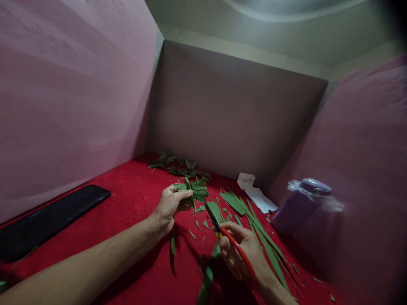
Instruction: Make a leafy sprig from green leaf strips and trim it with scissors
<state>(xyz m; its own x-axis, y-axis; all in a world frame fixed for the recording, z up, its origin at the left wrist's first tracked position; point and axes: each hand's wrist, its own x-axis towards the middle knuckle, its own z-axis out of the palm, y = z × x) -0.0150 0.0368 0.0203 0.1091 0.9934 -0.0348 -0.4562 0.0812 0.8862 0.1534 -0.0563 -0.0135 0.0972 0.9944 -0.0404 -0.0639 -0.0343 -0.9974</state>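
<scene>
My left hand pinches a small bundle of green leaves between thumb and fingers, above the red cloth. Part of the bundle is hidden behind the fingers. In my right hand is a pair of scissors with red-orange and yellow handles. Their dark blades point up and left, the tip just below the leaf bundle and apparently apart from it. Under and between the hands lie cut leaf scraps. Long green leaf blades stretch along the cloth beside my right hand.
A pile of lobed leaves lies at the back of the red cloth. White papers and a purple bottle with clear plastic wrap stand at the right. A long black object lies at the left. Walls enclose three sides.
</scene>
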